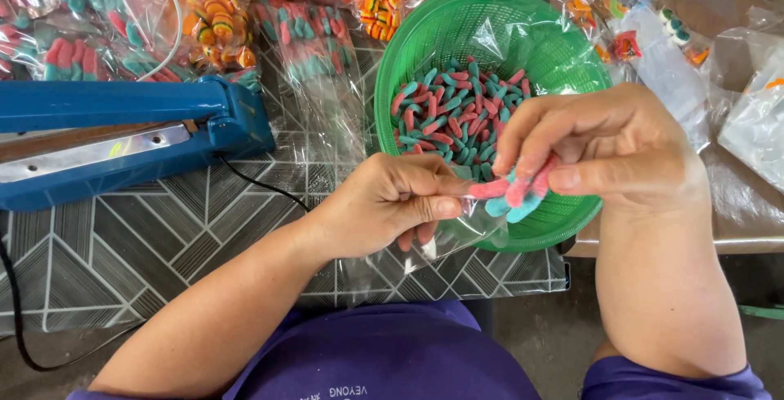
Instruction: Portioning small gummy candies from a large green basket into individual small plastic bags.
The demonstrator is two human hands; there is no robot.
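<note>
Hands meet in the middle of the head view, just in front of a green basket (425,33). The right hand (621,147) pinches a few pink and blue gummy worms (514,192) between thumb and fingers. The left hand (388,204) is closed on the top of a small clear bag (441,241), and the worms sit right at the bag's mouth. More sugary worms (457,114) lie in the basket behind. A blue bag sealer (122,135) rests at the left on a grey patterned tablecloth (163,237). Filled candy bags (310,41) lie along the far side.
</note>
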